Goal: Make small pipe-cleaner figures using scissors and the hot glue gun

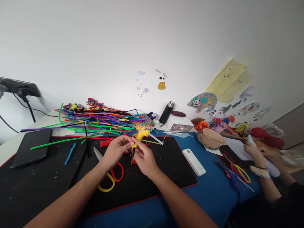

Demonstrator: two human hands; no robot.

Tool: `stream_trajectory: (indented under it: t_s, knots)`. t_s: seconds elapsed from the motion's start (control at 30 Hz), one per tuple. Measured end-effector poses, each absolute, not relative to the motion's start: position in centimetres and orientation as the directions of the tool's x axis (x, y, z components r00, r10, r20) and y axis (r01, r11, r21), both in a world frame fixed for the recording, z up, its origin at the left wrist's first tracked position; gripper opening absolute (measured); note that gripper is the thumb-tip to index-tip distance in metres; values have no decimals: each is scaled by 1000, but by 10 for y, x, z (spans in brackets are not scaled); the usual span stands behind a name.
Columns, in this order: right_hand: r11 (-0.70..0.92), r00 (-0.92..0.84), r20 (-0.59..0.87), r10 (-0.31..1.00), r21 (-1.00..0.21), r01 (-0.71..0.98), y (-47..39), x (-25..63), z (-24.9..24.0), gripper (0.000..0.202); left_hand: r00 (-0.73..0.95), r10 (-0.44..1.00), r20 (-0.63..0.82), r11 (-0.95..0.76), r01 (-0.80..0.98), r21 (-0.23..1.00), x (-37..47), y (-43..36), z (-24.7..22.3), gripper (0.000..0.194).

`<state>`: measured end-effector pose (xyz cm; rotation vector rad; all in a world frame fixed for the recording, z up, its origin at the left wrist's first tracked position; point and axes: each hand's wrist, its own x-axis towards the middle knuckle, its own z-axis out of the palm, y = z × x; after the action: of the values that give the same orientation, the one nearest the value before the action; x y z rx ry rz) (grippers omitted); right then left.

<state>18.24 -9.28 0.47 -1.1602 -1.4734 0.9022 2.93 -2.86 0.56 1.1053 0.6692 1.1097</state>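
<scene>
My left hand (117,148) and my right hand (146,158) meet over the black mat (173,164), fingertips pinched together. Whatever small thing they pinch is hidden by the fingers. Right behind the fingertips is a yellow glue gun (142,133), a whitish glue stick (155,138) jutting from its back; whether the hands touch it I cannot tell. A dark patterned cord (132,155) shows below the fingers. Under my left wrist lie scissors with red and yellow handles (120,172). Bundled red pipe cleaner (104,143) rests beside my left hand.
Many coloured pipe cleaners (99,122) are heaped along the wall. A phone (32,148) and a twisted blue piece (70,154) lie left. Rightward are a black flask (167,112), white power bank (193,162), bowl (215,137) and blue glue gun (231,177), near another person's hand (254,152).
</scene>
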Motion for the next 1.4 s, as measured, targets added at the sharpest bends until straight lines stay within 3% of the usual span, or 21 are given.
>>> stream_trajectory:
  t_s: [0.13,0.37,0.5,0.67,0.83,1.0,1.2,1.4]
  knots:
    - [195,56,198,979,-979,54,-96,183,3,52,306,951,37,92,-396,913,27,-25,2,37]
    - [41,105,16,994,-971,-237,-86,186,8,68,265,960,84,1,-307,952,27,-26,6,38]
    - [-55,11,-61,998,-958,-280,-80,181,12,61,305,947,98,-19,-252,968,31,-32,9,39]
    - [-107,97,-145,985,-941,-321,-69,171,8,58,347,932,104,-19,-240,971,32,-34,8,40]
    - [-45,104,-88,991,-931,-363,-66,170,6,48,275,961,21,90,-385,919,26,-24,6,40]
    - [-7,129,-51,990,-946,-325,-76,183,8,48,148,974,-170,225,-589,776,20,-10,-1,18]
    - [-9,108,-45,993,-947,-320,-87,194,-2,46,279,923,-264,384,-654,651,19,-9,0,18]
    - [30,127,-22,992,-918,-396,-91,201,-4,41,332,909,-250,411,-621,668,19,-11,1,25]
